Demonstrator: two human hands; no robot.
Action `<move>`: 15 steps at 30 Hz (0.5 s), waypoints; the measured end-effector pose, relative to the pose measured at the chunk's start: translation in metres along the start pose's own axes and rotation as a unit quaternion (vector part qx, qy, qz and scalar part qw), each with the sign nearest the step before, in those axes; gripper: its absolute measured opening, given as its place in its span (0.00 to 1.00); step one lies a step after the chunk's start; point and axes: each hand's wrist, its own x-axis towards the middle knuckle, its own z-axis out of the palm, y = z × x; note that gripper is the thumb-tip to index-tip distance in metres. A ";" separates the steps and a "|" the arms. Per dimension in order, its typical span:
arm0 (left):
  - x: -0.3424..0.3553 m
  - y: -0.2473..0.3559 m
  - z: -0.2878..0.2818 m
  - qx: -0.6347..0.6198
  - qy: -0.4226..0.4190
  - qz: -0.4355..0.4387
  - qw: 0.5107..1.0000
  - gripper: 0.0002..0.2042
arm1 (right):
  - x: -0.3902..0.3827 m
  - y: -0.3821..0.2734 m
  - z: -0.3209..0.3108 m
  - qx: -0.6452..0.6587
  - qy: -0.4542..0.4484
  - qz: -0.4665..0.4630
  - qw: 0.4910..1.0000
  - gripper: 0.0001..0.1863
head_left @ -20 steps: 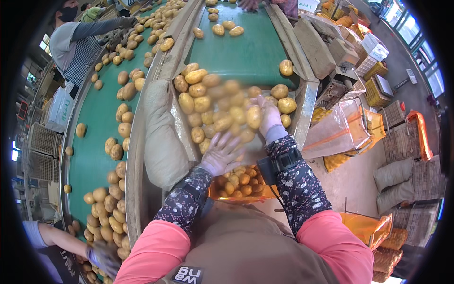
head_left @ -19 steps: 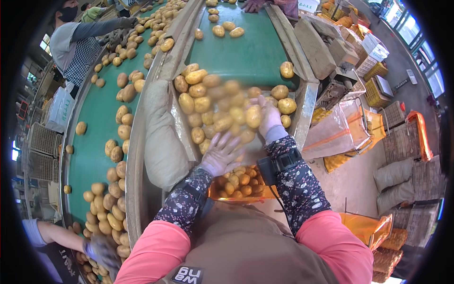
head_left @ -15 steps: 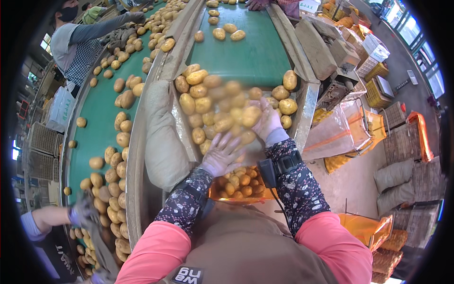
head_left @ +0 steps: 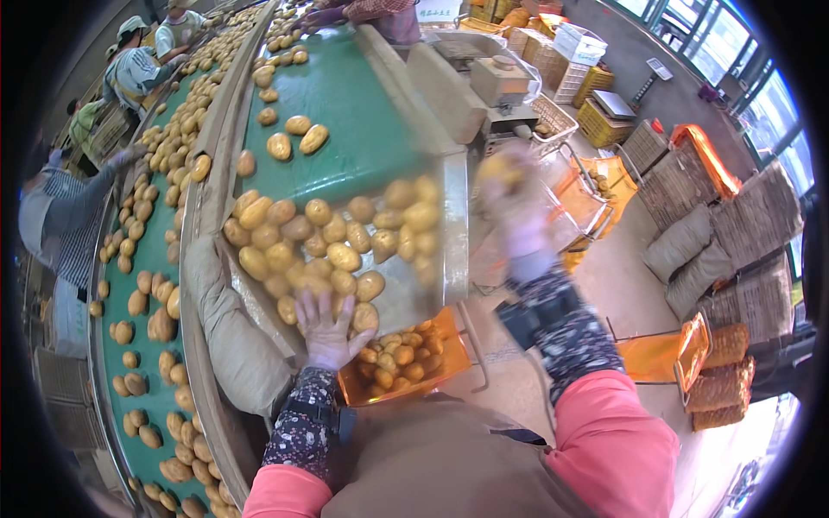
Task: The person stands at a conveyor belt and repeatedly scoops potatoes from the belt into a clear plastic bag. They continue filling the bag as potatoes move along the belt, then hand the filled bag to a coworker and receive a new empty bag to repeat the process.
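Potatoes, tan and oval (head_left: 298,250), lie heaped at the near end of the green conveyor belt (head_left: 345,121), pressed against its metal end wall. The left hand (head_left: 326,328) rests flat on the nearest of them at the belt's lip, fingers spread and open, clasping nothing; half a second earlier it sat in much the same spot. The right hand (head_left: 509,211) has changed most: before, it lay on the heap beside the left, and now it is lifted clear to the right of the belt, past the metal wall, blurred by motion. A yellowish potato (head_left: 501,168) seems to sit at its fingertips, though the blur hides how tightly the fingers close. Directly below the belt's lip, just under the left hand, an orange translucent plastic crate (head_left: 406,367) holds smaller potatoes. The view itself has swung rightward since then, showing more floor, woven sacks (head_left: 682,246) and stacked crates. On a parallel belt to the left, other people's arms reach over more potatoes.
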 end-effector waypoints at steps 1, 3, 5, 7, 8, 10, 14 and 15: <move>-0.003 -0.003 -0.001 -0.002 0.000 -0.021 1.000 0.38 | 0.033 0.023 -0.038 -0.067 0.035 -0.078 0.994 0.24; 0.001 0.002 0.005 -0.014 0.006 -0.062 0.998 0.38 | 0.104 0.063 -0.107 -0.355 0.159 -0.209 0.897 0.32; -0.006 0.005 0.007 0.004 -0.008 -0.055 0.998 0.41 | 0.131 0.087 -0.140 -0.455 0.052 0.037 0.888 0.33; -0.004 0.004 0.006 -0.011 0.039 -0.019 0.999 0.38 | 0.133 0.095 -0.154 -0.533 -0.011 0.017 0.846 0.33; 0.001 -0.002 -0.001 -0.021 0.032 -0.009 0.999 0.39 | 0.134 0.094 -0.148 -0.581 -0.055 0.039 0.811 0.33; 0.000 -0.006 -0.024 -0.020 -0.002 -0.039 0.999 0.38 | 0.118 0.070 -0.118 -0.191 -0.149 0.010 0.970 0.31; -0.013 0.020 -0.049 -0.003 0.003 0.047 0.999 0.35 | 0.013 -0.036 -0.070 0.147 -0.388 0.079 0.907 0.22; -0.013 0.018 -0.049 -0.008 -0.015 0.026 1.000 0.35 | -0.008 -0.060 -0.038 0.129 -0.462 0.063 0.875 0.21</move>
